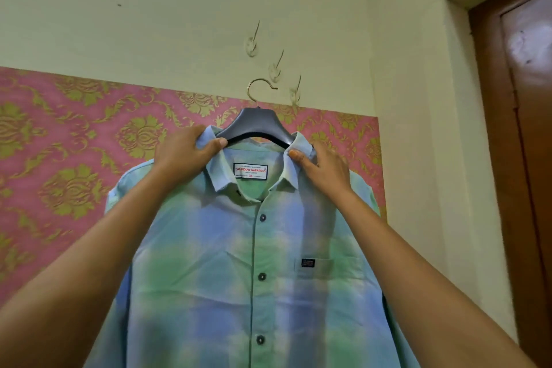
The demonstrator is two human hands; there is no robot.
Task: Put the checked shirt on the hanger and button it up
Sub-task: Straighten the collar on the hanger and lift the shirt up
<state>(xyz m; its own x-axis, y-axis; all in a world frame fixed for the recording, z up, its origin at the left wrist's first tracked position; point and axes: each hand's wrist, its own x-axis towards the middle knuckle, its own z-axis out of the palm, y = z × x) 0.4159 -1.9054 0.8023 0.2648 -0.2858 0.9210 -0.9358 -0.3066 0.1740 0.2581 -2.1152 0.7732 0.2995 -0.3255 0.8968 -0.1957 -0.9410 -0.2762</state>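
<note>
1. Wallpaper (59, 158): pink with gold floral motif, from 9 o'clock across behind the shirt; plain cream wall above.
2. Checked shirt (239, 278): blue, green and white, fills the centre down to 6 o'clock. It faces the viewer, draped over the hanger with both shoulders seated. The hem is out of frame.
3. Door (522, 128): brown wood, at 3 o'clock.
4. Left hand (182, 152): at 11 o'clock, fingers curled round the collar and shoulder, thumb pressed on the collar edge.
5. Right hand (325, 167): at 1 o'clock, pinching the opposite collar wing between thumb and fingers.
6. Hanger (254, 125): dark grey with a brass hook, at 12 o'clock between the hands. The hook seems to rest on nothing.
7. Wall hooks (251, 42): three, stepping down from 12 toward 1 o'clock, all bare.
8. Neck label (250, 171): white, size XL, visible inside the open collar.
9. Buttons (262, 217): three dark ones down the placket, which looks closed at each.

Status: hanging appears done and buttoning largely done. The collar button looks unfastened, and anything below frame is unverified.
</note>
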